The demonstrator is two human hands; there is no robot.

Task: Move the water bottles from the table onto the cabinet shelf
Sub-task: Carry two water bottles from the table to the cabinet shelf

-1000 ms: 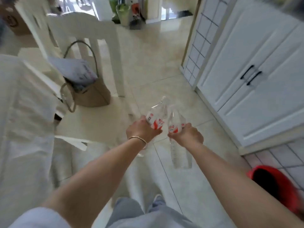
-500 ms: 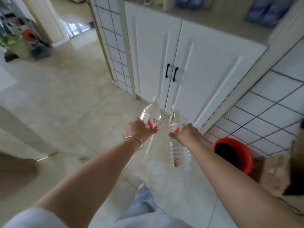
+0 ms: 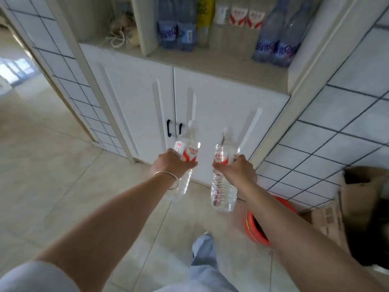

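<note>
Now both hands out in front of the white cabinet (image 3: 147, 98): left hand (image 3: 171, 164) grips one water bottle (image 3: 185, 152), right hand (image 3: 237, 169) grips another bottle (image 3: 224, 182), both upright, below the cabinet shelf (image 3: 221, 64) stocked with blue bottles (image 3: 176, 30). Red bucket (image 3: 255, 230) beside the cabinet.
</note>
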